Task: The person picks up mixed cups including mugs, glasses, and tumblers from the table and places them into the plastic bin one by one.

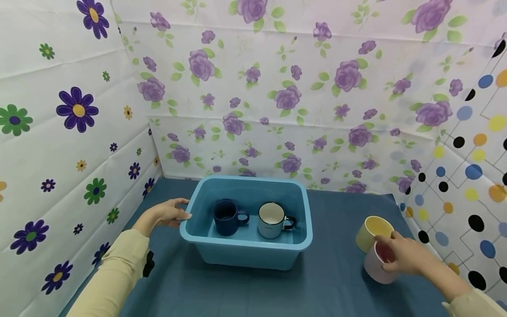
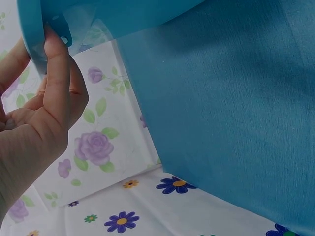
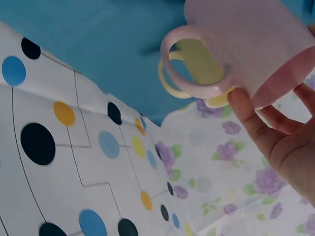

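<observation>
A light-blue plastic basin (image 1: 249, 255) stands at the middle of the table. My left hand (image 1: 168, 212) holds its left rim, thumb on top and fingers under the lip in the left wrist view. Inside the basin sit a dark-blue mug (image 1: 225, 224) and, to its right, a white enamel mug (image 1: 270, 229) with a black rim and handle. At the right, my right hand (image 1: 408, 253) grips the rim of a pink mug (image 1: 376, 268). Its looped handle shows in the right wrist view. Just behind it is a yellow mug (image 1: 364, 237), partly covered by the pink one.
A dark-blue cloth (image 1: 332, 281) covers the table. Patterned sheets close it in: purple roses on the back wall (image 1: 253, 110), daisies on the left wall (image 1: 59, 154), dots on the right wall (image 1: 455, 176). A small black object (image 1: 148, 264) shows at my left wrist.
</observation>
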Action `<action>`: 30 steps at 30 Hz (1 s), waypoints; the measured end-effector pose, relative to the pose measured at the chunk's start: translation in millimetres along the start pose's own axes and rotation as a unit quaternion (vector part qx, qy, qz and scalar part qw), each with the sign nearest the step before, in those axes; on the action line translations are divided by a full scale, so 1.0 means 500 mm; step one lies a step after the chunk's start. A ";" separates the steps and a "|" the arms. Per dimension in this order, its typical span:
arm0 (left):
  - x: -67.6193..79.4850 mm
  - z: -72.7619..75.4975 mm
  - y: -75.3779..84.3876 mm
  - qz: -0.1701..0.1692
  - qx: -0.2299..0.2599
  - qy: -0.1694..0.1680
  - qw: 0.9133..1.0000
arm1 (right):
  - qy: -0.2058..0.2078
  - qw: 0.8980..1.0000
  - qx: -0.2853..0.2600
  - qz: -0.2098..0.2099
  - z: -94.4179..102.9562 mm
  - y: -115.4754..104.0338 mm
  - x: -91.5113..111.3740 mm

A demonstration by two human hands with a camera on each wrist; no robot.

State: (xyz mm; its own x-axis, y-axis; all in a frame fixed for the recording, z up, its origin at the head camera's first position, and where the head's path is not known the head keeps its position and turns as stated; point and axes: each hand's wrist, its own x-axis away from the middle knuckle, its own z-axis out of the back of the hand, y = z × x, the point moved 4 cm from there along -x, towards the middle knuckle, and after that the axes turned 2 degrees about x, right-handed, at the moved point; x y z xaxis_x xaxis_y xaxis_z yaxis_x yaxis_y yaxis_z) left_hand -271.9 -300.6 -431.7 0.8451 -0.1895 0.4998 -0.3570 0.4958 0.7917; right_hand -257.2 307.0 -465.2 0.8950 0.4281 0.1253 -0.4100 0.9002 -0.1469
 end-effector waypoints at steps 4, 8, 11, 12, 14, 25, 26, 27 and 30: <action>-0.003 -0.002 -0.001 -0.001 -0.001 0.003 1.000 | 0.020 1.000 0.000 0.015 0.025 -0.014 0.000; -0.005 -0.005 -0.004 -0.003 -0.001 0.000 1.000 | 0.028 0.999 -0.007 0.022 0.051 -0.025 0.000; -0.005 -0.005 -0.005 -0.001 0.000 0.000 1.000 | 0.021 0.999 -0.023 0.029 0.068 -0.033 -0.001; -0.005 -0.004 -0.005 -0.001 -0.001 -0.001 1.000 | 0.018 0.999 -0.028 0.030 0.072 -0.036 -0.002; -0.004 -0.001 -0.003 0.001 -0.001 0.000 1.000 | 0.013 0.999 -0.036 0.033 0.080 -0.042 -0.005; -0.002 0.000 -0.001 0.000 0.003 0.002 1.000 | 0.024 0.996 -0.077 0.038 0.129 -0.094 -0.019; -0.002 0.000 -0.002 0.000 0.003 0.002 1.000 | 0.023 0.996 -0.077 0.035 0.132 -0.099 -0.021; -0.002 0.000 -0.002 0.000 0.003 0.003 1.000 | 0.024 0.996 -0.076 0.029 0.136 -0.103 -0.023; -0.002 0.001 -0.002 0.002 0.005 0.006 1.000 | 0.044 0.996 -0.075 0.022 0.150 -0.116 -0.030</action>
State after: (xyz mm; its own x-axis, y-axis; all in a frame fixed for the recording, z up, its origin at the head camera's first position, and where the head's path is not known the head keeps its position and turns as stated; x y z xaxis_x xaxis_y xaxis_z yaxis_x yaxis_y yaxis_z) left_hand -272.6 -301.5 -432.7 0.8487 -0.1769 0.4985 -0.3646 0.4872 0.7935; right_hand -260.1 254.3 -384.9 0.8911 0.4529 0.0295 -0.4251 0.8556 -0.2954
